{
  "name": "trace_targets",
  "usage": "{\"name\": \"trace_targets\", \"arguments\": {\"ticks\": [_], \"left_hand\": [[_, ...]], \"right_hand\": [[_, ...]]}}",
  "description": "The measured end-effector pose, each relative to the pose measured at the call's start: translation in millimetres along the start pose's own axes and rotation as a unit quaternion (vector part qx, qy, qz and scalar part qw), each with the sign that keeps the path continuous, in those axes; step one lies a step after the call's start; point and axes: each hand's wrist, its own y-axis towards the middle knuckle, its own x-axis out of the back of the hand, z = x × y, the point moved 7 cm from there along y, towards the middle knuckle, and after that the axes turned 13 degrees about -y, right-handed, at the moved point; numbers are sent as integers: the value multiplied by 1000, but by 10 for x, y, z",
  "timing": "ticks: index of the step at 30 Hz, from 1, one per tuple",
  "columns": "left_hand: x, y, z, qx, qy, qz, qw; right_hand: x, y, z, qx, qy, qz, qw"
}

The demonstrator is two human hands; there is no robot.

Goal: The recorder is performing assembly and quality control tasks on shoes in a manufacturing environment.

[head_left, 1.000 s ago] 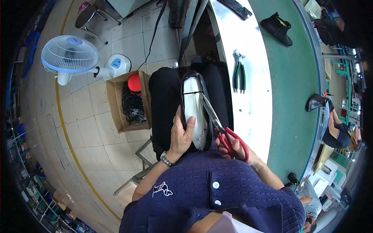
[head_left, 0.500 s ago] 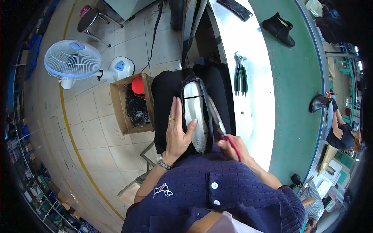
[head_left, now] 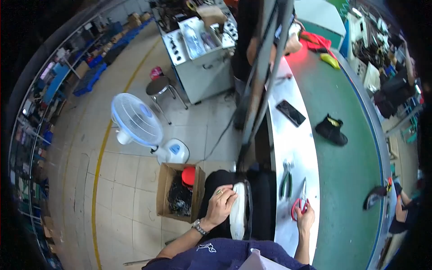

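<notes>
Through the head camera I see the shoe (head_left: 239, 218), white face up, on the person's lap (head_left: 265, 202). Its long axis goes from near to far. The left hand (head_left: 219, 207) is the nearer one: it comes from the left side, and its bent fingers touch the far half of the white face. The underside of this hold is hidden, so I cannot tell if the hand is clamped on the shoe.

The right hand (head_left: 306, 219) is well apart from the shoe, to its right, over the metal bench (head_left: 292, 135). Its fingers are together at the red handles of the scissors (head_left: 303, 192), but I cannot tell if they grip them or only touch.

I judge this relation to be the important one: the scissors have their tips to the far side, roughly in parallel with the shoe. So from the right hand, the shoe lies to the left, across the bench edge. The pliers (head_left: 285, 182) lie between, just left of the scissors.
</notes>
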Motion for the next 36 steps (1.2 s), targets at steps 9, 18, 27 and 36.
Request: {"name": "trace_targets", "arguments": {"ticks": [9,18,27,36], "left_hand": [[250,116,-627,-36,-162,19,986],[1246,75,-784,-20,20,-170,985],[1722,-675,882,128,206,-257,935],[1495,-1074,1780,202,389,-131,889]], "right_hand": [[-135,560,606,77,40,-22,996],[-772,953,1297,129,-76,0,989],[-524,799,876,-175,430,247,850],[190,-56,1066,-205,508,360,755]]}}
